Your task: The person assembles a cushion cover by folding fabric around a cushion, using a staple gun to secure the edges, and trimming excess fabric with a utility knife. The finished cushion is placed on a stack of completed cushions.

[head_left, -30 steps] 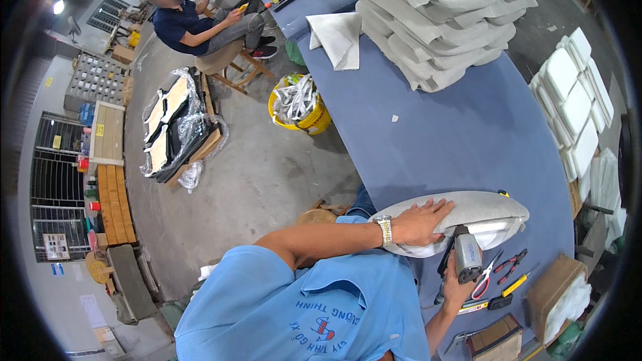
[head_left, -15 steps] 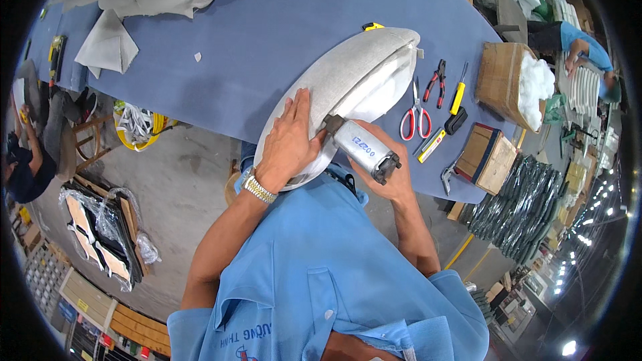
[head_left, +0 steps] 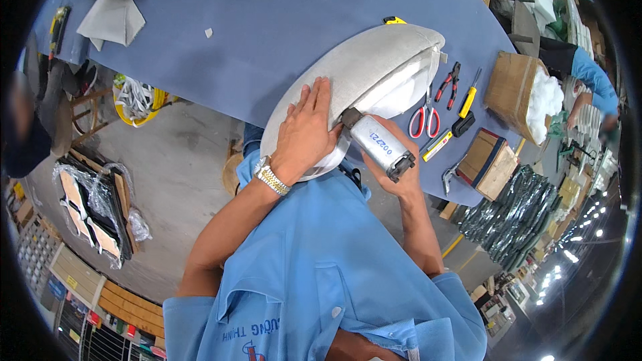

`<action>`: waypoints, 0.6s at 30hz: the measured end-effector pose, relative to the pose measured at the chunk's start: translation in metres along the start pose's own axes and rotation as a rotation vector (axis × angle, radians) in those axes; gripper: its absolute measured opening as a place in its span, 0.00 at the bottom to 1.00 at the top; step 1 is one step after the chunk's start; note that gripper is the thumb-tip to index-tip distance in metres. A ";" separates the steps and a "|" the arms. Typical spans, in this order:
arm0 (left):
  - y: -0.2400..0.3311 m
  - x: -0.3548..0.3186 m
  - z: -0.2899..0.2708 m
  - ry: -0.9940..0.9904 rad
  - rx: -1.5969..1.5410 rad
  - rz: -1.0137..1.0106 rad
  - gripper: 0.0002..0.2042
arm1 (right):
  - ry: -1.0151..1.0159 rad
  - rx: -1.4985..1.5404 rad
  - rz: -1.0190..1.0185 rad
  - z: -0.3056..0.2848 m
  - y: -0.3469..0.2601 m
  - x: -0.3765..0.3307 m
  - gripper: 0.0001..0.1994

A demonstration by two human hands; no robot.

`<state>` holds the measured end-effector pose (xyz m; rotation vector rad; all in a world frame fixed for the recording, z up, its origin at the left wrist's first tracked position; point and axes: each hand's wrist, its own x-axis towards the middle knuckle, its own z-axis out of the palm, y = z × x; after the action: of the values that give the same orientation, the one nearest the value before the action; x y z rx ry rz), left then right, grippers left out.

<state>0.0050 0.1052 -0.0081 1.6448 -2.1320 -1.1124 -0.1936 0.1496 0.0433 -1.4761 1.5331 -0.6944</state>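
Observation:
A curved, padded piece covered in light grey fabric (head_left: pixel 354 60), like an upholstered seat, lies tilted across the table's near edge. White lining (head_left: pixel 401 90) shows along its right side. My left hand (head_left: pixel 306 127) rests on the grey cover, fingers stretched out, with a metal-banded watch at the wrist. My right hand (head_left: pixel 394 154) grips a silver pneumatic staple gun (head_left: pixel 378 142), and its dark nose meets the edge of the piece beside my left thumb. The gun hides most of the right fingers.
On the blue table (head_left: pixel 267 20), red-handled scissors (head_left: pixel 424 120), pliers (head_left: pixel 449 87), a yellow screwdriver (head_left: pixel 471 97) and a yellow cutter (head_left: pixel 437 146) lie to the right. Beyond stands a carton with white stuffing (head_left: pixel 511 87). A yellow basket (head_left: pixel 159 99) sits left; co-workers are at both sides.
The view has shifted a little, so the table and tools sit farther right. Both hands and the staple gun keep nearly the same places on the padded piece. The left co-worker has moved.

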 end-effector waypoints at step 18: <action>0.001 0.002 -0.013 -0.080 -0.069 -0.064 0.48 | -0.022 -0.015 -0.004 0.008 -0.010 -0.004 0.30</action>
<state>0.0113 0.0981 0.0013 1.6759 -2.0768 -1.2759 -0.1825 0.1537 0.0489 -1.4933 1.5215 -0.6680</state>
